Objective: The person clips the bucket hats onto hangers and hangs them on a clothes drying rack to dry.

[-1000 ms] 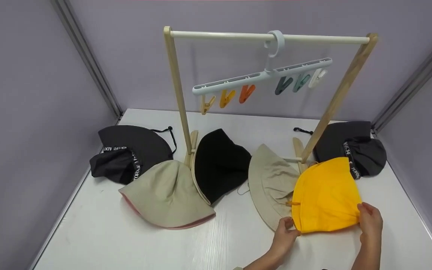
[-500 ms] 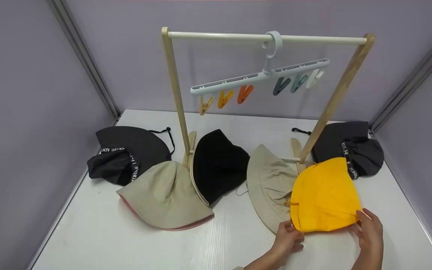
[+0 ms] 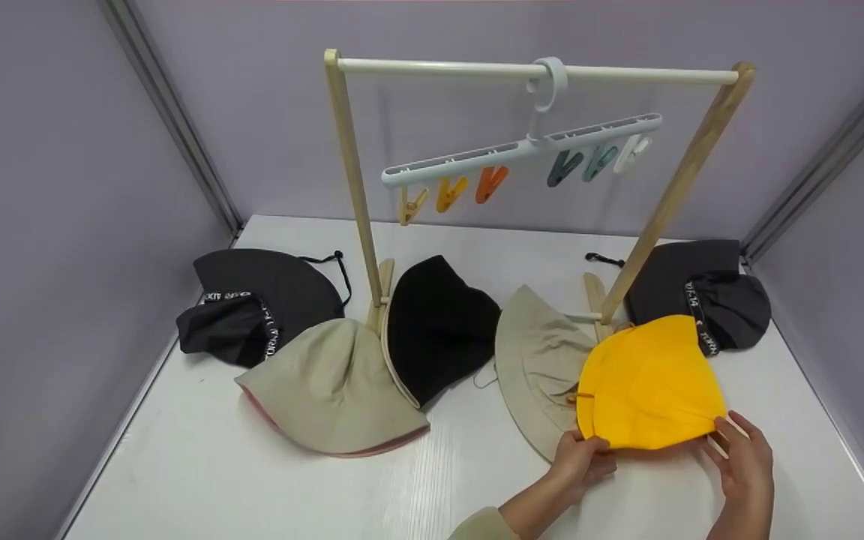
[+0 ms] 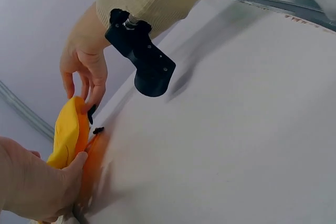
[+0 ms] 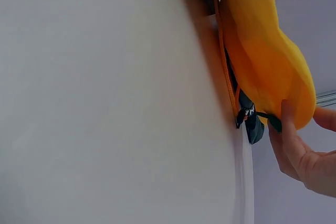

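A yellow bucket hat (image 3: 649, 382) lies at the right front of the white table, its near edge raised in both hands. At its near left corner my left hand (image 3: 580, 459) pinches the brim, thumb on top. My right hand (image 3: 744, 454) holds the near right edge between thumb and fingers; in the right wrist view one digit of that right hand (image 5: 310, 161) reaches under the orange inside of the hat (image 5: 268, 51). An orange cord (image 5: 223, 51) with a dark toggle hangs below the brim. Partly beneath the yellow hat is a beige hat (image 3: 541, 367).
Behind stands a wooden rack (image 3: 349, 150) whose white bar carries a pale blue hanger (image 3: 522, 152) with several coloured clips. Left of centre lie a black hat (image 3: 439, 330) and a beige hat with pink lining (image 3: 334, 390). Dark caps lie at far left (image 3: 274, 285) and far right (image 3: 739, 307).
The yellow hat's near edge has risen and shifted slightly away from the person. My left hand moved up with it; my right hand changed its hold, some fingers now below the edge.
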The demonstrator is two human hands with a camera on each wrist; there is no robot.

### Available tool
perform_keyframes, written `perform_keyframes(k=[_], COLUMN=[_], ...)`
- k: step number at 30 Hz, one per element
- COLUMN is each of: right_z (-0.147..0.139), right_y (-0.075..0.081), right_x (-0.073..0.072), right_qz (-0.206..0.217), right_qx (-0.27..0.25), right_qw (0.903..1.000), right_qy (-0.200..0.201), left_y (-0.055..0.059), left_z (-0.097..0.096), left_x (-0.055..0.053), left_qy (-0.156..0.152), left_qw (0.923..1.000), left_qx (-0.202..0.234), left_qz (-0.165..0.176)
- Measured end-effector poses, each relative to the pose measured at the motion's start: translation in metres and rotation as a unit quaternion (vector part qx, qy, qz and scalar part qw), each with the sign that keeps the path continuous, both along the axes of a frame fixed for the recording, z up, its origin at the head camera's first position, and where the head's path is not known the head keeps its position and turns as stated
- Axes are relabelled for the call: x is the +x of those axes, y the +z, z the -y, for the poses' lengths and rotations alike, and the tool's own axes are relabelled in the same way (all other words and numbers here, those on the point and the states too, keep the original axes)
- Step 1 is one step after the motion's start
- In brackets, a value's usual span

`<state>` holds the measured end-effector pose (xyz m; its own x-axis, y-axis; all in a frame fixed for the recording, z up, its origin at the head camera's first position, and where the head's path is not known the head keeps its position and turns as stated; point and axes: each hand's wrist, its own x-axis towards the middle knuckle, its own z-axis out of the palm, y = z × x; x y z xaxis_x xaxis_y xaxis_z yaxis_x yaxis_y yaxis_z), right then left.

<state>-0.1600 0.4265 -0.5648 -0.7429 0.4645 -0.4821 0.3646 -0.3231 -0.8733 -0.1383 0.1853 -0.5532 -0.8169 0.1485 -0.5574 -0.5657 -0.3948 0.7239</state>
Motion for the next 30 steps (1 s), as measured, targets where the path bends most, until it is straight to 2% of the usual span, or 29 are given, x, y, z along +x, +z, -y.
perform_keyframes(k=[4, 9, 13, 19, 22, 25, 30], right_z=[0.006, 0.027, 0.044, 0.051, 0.050, 0.052, 0.051], right_y=[0.004, 0.023, 0.036, 0.037, 0.034, 0.033, 0.021], right_x=[0.003, 0.009, 0.012, 0.011, 0.009, 0.009, 0.006], right_qz=[-0.011, 0.005, 0.016, 0.011, 0.004, -0.005, -0.016], right_qx=[-0.017, 0.017, 0.029, 0.033, 0.017, 0.019, 0.042], right_qw=[0.9998, 0.9998, 0.9994, 0.9993, 0.9997, 0.9992, 0.9979], right_qy=[-0.003, -0.003, -0.001, 0.014, 0.015, 0.034, 0.046], left_y=[-0.001, -0.001, 0.001, 0.005, 0.005, 0.004, 0.004], left_z=[0.000, 0.003, 0.007, 0.008, 0.007, 0.005, 0.001], left_x=[-0.007, -0.012, -0.014, -0.018, -0.020, -0.021, -0.024], left_qy=[0.029, 0.063, 0.098, 0.139, 0.144, 0.142, 0.120], left_qw=[0.9989, 0.9955, 0.9885, 0.9773, 0.9751, 0.9740, 0.9747], left_qx=[0.032, 0.066, 0.110, 0.153, 0.163, 0.172, 0.182], left_qz=[0.016, 0.025, 0.035, 0.046, 0.041, 0.042, 0.048])
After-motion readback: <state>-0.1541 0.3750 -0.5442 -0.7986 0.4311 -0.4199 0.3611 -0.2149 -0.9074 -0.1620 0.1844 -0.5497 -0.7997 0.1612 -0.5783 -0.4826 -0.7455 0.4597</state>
